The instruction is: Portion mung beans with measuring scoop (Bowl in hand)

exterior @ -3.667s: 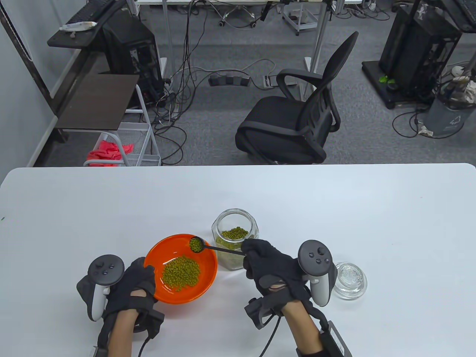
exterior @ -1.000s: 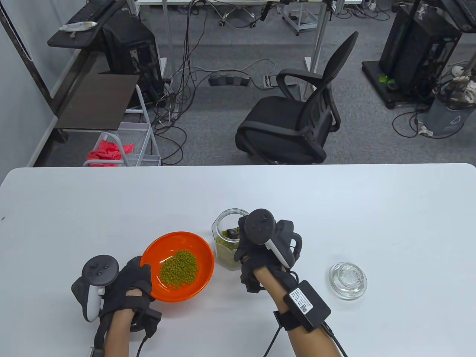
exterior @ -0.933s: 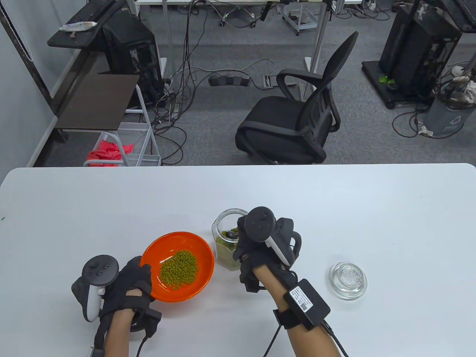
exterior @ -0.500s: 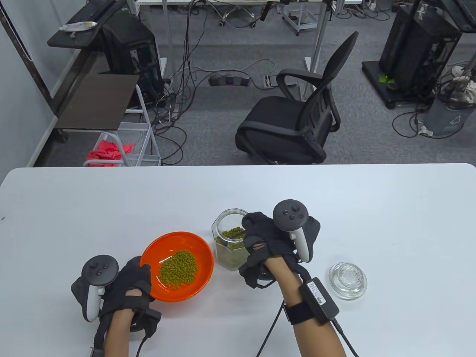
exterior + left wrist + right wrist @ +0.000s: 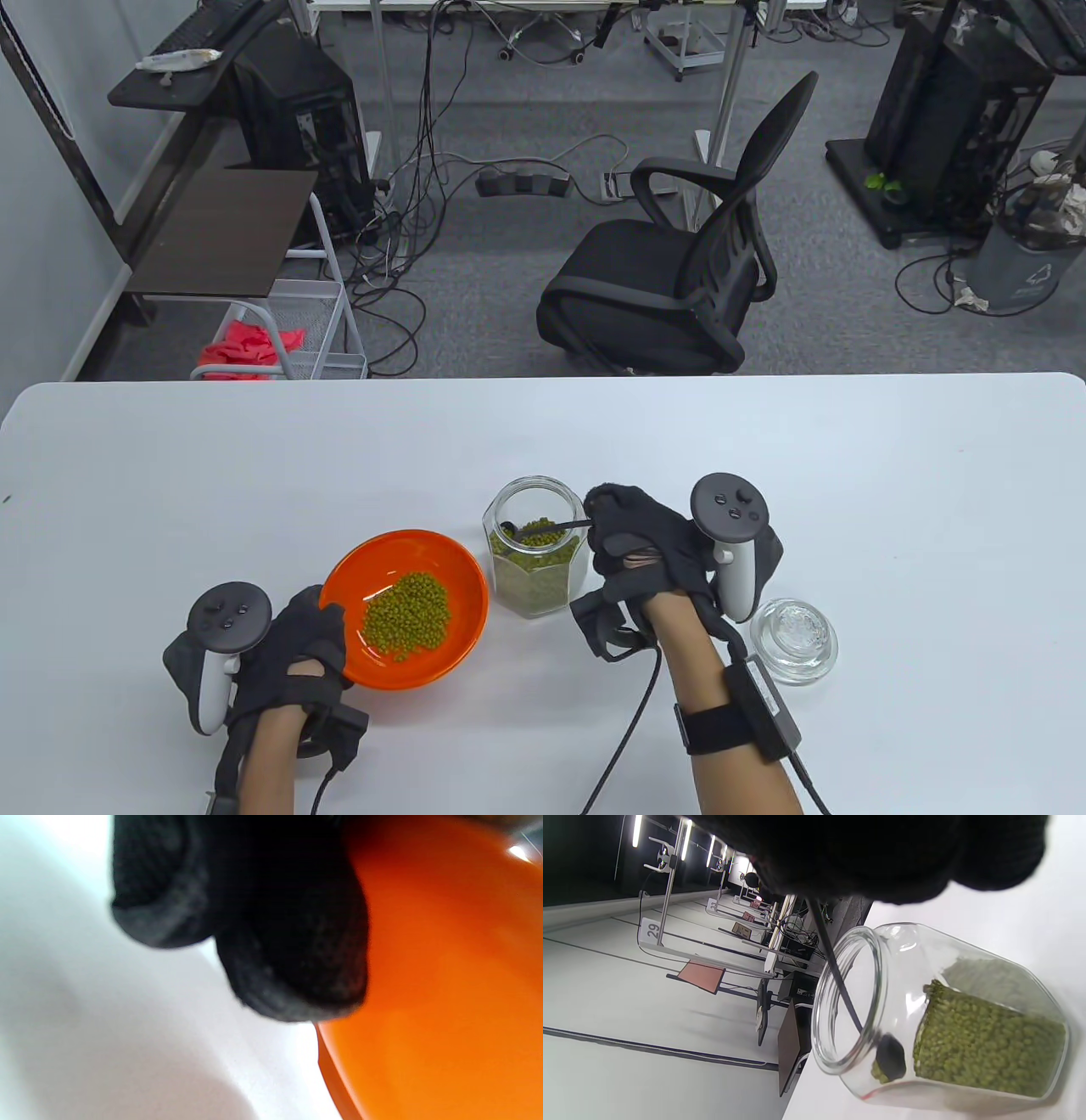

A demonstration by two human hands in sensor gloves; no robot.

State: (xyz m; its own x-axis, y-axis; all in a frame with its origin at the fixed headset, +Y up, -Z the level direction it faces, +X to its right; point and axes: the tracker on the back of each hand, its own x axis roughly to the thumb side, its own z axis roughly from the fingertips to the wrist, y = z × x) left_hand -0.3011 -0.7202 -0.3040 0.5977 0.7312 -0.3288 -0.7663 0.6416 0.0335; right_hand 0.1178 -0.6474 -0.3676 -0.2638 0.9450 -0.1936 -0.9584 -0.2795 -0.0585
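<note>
I am looking at the measuring scoop [image 5: 543,528] reaching into the open mouth of the glass jar [image 5: 534,548], its black cup [image 5: 890,1059] sitting low inside by the jar wall, against the mung beans [image 5: 984,1043] that are filling the jar's lower part. My right hand [image 5: 649,552] is pinching the end of the thin handle just beside the jar's rim, fingers closed around it. The jar is standing upright on the white table [image 5: 764,441], between that hand and the orange bowl [image 5: 405,607]. The bowl is holding a heap of beans [image 5: 407,613] and looks tipped up on its near-left side, where my left hand [image 5: 293,649] is gripping the rim, gloved fingers [image 5: 292,955] pressing against its orange wall. A glass lid [image 5: 793,639] is lying just beside my right wrist.
</note>
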